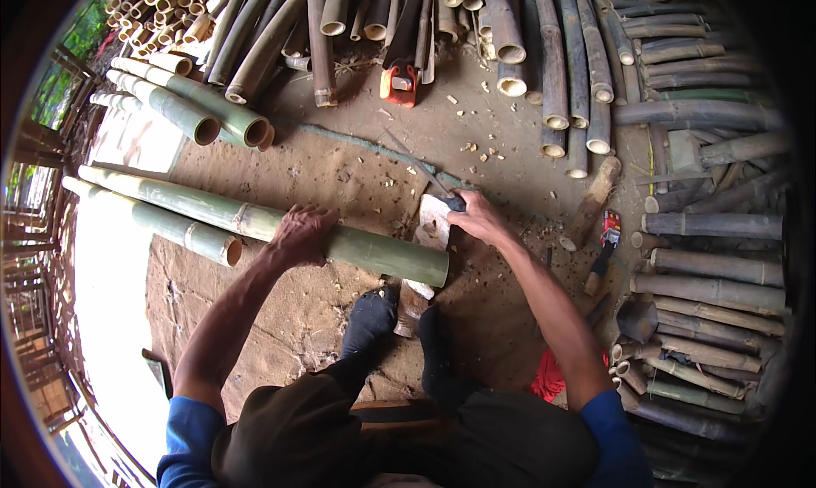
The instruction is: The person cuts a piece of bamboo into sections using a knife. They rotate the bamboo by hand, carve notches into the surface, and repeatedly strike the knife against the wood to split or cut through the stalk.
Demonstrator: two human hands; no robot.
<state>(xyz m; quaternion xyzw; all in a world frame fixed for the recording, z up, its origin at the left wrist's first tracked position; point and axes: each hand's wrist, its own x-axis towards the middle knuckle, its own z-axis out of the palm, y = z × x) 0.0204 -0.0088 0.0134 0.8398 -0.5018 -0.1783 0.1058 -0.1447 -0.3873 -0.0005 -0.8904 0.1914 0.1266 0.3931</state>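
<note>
1. Your left grip, the left hand [304, 235], is closed over the green bamboo pole [387, 254] from above, about midway along the length that shows. Take this pole as the landmark for all below.
2. Your right grip, the right hand [481, 218], is wrapped around the dark handle of one long-bladed knife [422, 167], just beyond the pole's right end.
3. The relation that matters: the pole lies directly under your left hand, and its long axis slants from far left to near right. Its open right end sits toward you from your right hand, which is the nearer hand to that end. The blade points away beyond the pole, apart from it in this view.
4. One pale wooden block [434, 218] shows on both sides of the pole, which crosses over it near the right end. Your two feet, left foot [372, 322] and right foot [435, 348], stand on the pole's near side.
5. One shorter green pole [161, 220] lies along the pole's near side, toward its left end. Beyond that end are at least two more green poles [174, 110].
6. Off the pole's right end you have one short log [592, 203], one brown-handled tool [596, 275] and one red cloth [548, 377]. Stacked brown poles [714, 224] farther right overlap too much to count.
</note>
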